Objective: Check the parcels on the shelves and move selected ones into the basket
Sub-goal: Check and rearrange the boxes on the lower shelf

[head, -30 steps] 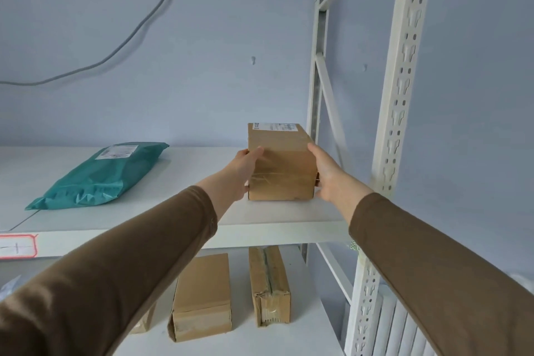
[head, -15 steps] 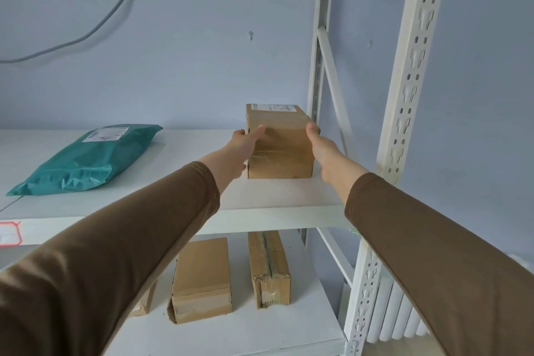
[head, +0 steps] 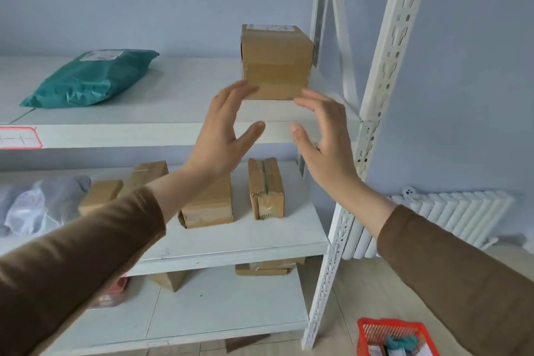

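Note:
A brown cardboard box (head: 276,62) with a white label on top stands on the upper white shelf (head: 161,134), near the right post. My left hand (head: 224,136) and my right hand (head: 323,136) hover in front of and below it, fingers spread, holding nothing. A teal mailer bag (head: 92,78) lies on the same shelf to the left. On the floor at the lower right sits a red basket (head: 364,338) with a few items inside.
Several cardboard boxes (head: 265,188) and grey plastic bags (head: 34,205) lie on the middle shelf. More parcels (head: 263,269) rest on the lowest shelf. A perforated white shelf post (head: 372,113) stands at right, with a white radiator (head: 450,217) against the wall behind it.
Both hands have let go of the brown box and pulled back toward me, fingers spread. The box stays on the upper shelf. My view has tilted down, showing lower shelves and the basket.

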The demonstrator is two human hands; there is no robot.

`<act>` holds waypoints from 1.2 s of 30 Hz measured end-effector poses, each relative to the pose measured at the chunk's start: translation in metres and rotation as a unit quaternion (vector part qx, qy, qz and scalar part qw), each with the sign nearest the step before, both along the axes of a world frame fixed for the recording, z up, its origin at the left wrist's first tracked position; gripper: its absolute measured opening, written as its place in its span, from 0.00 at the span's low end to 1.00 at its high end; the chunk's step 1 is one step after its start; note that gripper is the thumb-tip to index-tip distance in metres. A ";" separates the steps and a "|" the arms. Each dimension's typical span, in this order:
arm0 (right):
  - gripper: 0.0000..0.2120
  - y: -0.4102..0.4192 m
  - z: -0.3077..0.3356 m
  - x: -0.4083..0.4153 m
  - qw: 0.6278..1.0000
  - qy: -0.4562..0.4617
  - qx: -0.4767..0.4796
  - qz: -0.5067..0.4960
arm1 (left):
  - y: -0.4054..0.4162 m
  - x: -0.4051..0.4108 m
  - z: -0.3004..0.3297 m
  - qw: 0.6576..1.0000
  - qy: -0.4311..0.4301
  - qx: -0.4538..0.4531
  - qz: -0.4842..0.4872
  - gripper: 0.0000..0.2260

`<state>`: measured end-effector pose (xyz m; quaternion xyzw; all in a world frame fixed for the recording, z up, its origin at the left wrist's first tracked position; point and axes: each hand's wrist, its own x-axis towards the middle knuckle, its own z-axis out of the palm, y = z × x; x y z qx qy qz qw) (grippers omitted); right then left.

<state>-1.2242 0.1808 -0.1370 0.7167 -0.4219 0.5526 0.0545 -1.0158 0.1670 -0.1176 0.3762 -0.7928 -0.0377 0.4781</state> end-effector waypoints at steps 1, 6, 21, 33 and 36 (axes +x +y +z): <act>0.15 0.007 -0.013 -0.004 1.000 0.012 -0.009 0.003 | 0.010 0.004 -0.014 1.000 -0.018 -0.022 -0.002 0.22; 0.11 0.020 -0.079 -0.020 0.997 -0.013 0.074 0.030 | 0.032 0.017 -0.091 0.995 -0.100 0.028 -0.003 0.18; 0.27 -0.109 -0.187 -0.012 0.786 -0.313 0.534 0.002 | -0.111 -0.012 -0.209 0.795 0.239 0.556 0.052 0.31; 0.37 -0.211 -0.249 0.009 0.722 -0.359 0.591 -0.005 | -0.208 -0.035 -0.258 0.744 0.209 0.632 0.059 0.36; 0.35 -0.225 -0.272 0.005 0.714 -0.362 0.599 -0.002 | -0.216 -0.041 -0.269 0.748 0.223 0.625 0.027 0.23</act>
